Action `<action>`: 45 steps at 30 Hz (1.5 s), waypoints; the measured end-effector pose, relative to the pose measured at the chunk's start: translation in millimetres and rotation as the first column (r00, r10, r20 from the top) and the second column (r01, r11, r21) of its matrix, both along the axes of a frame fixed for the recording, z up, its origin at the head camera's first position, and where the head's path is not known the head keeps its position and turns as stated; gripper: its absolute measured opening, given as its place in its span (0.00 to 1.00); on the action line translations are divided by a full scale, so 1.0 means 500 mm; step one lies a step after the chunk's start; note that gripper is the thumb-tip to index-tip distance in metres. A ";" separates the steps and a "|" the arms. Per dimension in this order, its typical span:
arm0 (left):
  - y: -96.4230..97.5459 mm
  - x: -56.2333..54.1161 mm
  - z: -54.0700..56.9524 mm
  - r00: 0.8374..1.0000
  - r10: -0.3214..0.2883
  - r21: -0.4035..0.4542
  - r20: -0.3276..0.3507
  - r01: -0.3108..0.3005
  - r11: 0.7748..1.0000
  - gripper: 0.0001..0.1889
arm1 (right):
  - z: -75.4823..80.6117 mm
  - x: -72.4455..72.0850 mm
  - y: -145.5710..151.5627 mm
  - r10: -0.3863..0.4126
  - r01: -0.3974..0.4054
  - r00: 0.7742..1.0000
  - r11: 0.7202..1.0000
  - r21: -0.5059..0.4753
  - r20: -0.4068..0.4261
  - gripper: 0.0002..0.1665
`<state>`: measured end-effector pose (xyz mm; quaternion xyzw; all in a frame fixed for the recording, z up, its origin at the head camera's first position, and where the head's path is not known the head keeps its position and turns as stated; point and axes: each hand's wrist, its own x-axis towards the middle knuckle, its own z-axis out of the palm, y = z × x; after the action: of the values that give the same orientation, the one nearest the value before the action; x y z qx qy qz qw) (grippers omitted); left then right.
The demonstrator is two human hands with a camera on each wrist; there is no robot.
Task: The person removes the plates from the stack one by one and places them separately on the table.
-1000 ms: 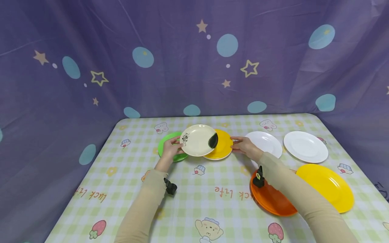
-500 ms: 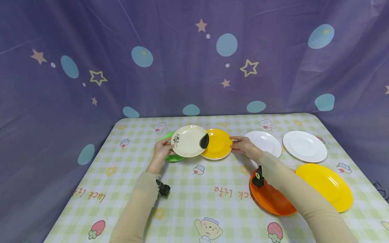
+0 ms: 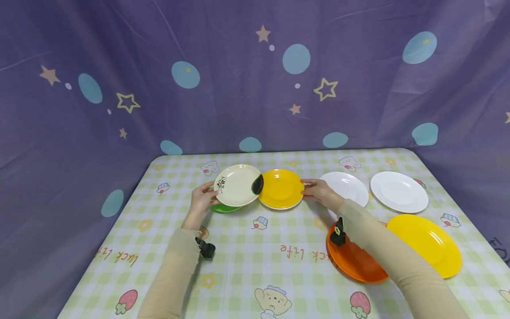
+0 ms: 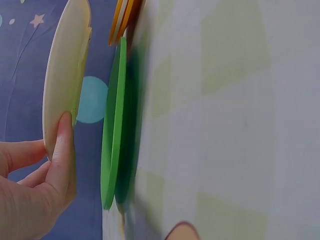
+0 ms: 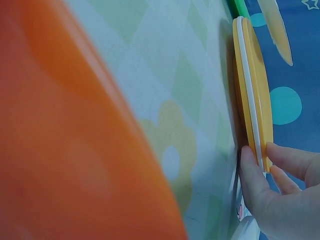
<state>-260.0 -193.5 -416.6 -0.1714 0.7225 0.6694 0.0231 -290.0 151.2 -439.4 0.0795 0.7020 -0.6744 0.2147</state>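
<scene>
My left hand [image 3: 202, 201] pinches the left rim of a cream plate [image 3: 239, 184] with a black leaf and flower print. In the left wrist view the cream plate [image 4: 65, 65] hangs above a green plate [image 4: 114, 125], with a gap between them. From the head view most of the green plate [image 3: 226, 208] is hidden under it. My right hand [image 3: 318, 190] grips the right edge of a small yellow plate stack [image 3: 283, 188]. The right wrist view shows a white plate [image 5: 245, 65] layered between yellow ones, with thumb and fingers on either side of the rim.
Two white plates lie at the back right, a nearer one [image 3: 346, 186] partly behind my right hand and another [image 3: 399, 192] farther right. An orange plate [image 3: 354, 261] and a large yellow plate [image 3: 426, 246] lie under and beside my right forearm. A checked cloth [image 3: 239, 266] covers the table.
My left hand has carried the cream plate leftward, off the yellow stack and over the green plate. More of the yellow plate now shows. The right hand stays at the stack's edge.
</scene>
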 end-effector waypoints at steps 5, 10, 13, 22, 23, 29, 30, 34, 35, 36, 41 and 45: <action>-0.015 0.001 -0.002 1.000 0.024 -0.023 0.010 -0.023 0.999 0.26 | -0.001 0.001 0.000 0.003 -0.003 1.000 1.000 -0.004 -0.011 0.30; -0.030 0.002 -0.001 0.998 0.050 -0.033 0.027 -0.049 0.998 0.26 | -0.002 0.003 0.001 0.008 -0.009 1.000 1.000 -0.023 -0.025 0.30; -0.038 0.006 0.001 0.998 0.053 -0.036 0.022 -0.052 0.998 0.26 | -0.002 0.003 0.001 0.012 -0.013 0.999 0.999 -0.031 -0.030 0.30; -0.066 0.010 -0.004 0.997 0.080 -0.016 0.012 -0.079 0.997 0.26 | -0.001 0.003 0.002 0.006 -0.006 1.000 1.000 -0.027 -0.020 0.31; -0.069 0.010 -0.004 0.997 0.081 -0.018 0.011 -0.080 0.997 0.26 | 0.000 0.004 0.002 0.005 -0.006 1.000 1.000 -0.027 -0.021 0.31; -0.089 0.018 -0.001 0.995 0.102 -0.026 0.001 -0.101 0.994 0.26 | -0.001 0.004 0.004 0.009 -0.010 0.999 1.000 -0.023 -0.032 0.30; -0.092 0.019 0.000 0.994 0.107 -0.027 0.000 -0.107 0.994 0.26 | -0.001 0.004 0.003 0.008 -0.009 0.999 1.000 -0.023 -0.032 0.30; -0.106 0.025 0.002 0.992 0.124 -0.026 -0.008 -0.124 0.992 0.26 | 0.001 0.004 0.002 0.008 -0.009 1.000 1.000 -0.022 -0.030 0.31; -0.110 0.026 0.002 0.992 0.129 -0.028 -0.011 -0.129 0.991 0.26 | 0.001 0.004 0.002 0.007 -0.008 1.000 1.000 -0.025 -0.026 0.31; -0.114 0.027 0.002 0.991 0.132 -0.029 -0.015 -0.132 0.991 0.26 | 0.001 0.003 0.002 0.008 -0.009 1.000 1.000 -0.029 -0.024 0.31; -0.131 0.032 0.001 0.988 0.152 -0.011 -0.028 -0.153 0.988 0.27 | 0.001 0.002 0.000 0.007 -0.008 1.000 0.999 -0.043 -0.013 0.31; -0.145 0.038 0.003 0.985 0.164 0.028 -0.046 -0.163 0.986 0.27 | 0.001 0.002 0.001 0.007 -0.008 1.000 0.999 -0.040 -0.018 0.31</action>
<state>-241.2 -266.1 -414.8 -0.2136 0.6982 0.6817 -0.0473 -288.8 151.5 -438.8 0.0663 0.6905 -0.6882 0.2126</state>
